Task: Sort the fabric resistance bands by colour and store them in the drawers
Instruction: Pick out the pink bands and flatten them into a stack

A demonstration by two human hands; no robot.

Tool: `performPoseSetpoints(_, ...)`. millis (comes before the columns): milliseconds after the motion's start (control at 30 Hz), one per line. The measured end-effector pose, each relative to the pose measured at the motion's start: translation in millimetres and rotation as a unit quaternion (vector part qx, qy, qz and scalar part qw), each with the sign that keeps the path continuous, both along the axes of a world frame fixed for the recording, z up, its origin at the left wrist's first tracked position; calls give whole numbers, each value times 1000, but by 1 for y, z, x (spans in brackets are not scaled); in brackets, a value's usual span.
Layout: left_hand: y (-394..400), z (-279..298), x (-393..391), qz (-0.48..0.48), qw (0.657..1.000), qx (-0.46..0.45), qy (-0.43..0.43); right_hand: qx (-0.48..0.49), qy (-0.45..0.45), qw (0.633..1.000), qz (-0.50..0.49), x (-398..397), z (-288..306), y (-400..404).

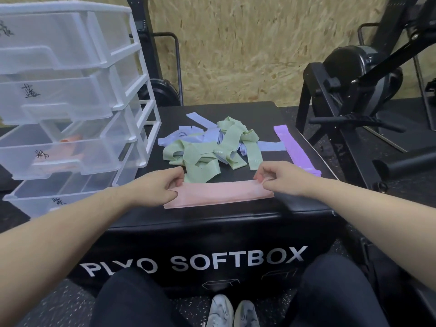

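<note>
Left hand (pixel 165 187) pinches one end of the pink band (pixel 219 194), right hand (pixel 276 177) pinches the other, fingers curled tight on the fabric, the band stretched flat along the near edge of the black plyo box (pixel 212 232). Soft, light stuff by the look of it, floppy, bound to sag once an end is let go; the ends are the sensible hold. Just beyond lies a tangle of green bands (pixel 212 149) and blue bands (pixel 186 138), with a purple band (pixel 295 147) laid out to the right. Off left stands the clear drawer unit (pixel 70 102), drawers pulled out, something pink already in the third drawer (pixel 68 156). Gym machine (pixel 365 79) at right, chipboard wall (pixel 247 43) behind
</note>
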State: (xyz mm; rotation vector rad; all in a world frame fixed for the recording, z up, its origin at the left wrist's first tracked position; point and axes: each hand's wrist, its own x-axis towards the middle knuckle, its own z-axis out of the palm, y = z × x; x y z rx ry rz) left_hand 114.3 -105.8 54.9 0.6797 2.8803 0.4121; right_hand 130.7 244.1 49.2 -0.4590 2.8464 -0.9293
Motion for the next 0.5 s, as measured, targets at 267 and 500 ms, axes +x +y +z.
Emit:
performPoseSetpoints(267,-8,-37,-20,-85,994,-49,54,140,91,983,70,-20,-34,7)
performPoseSetpoints(500,-15,-55,-31,-73,993,-85,29,170,58,981,76,-27,-51,26)
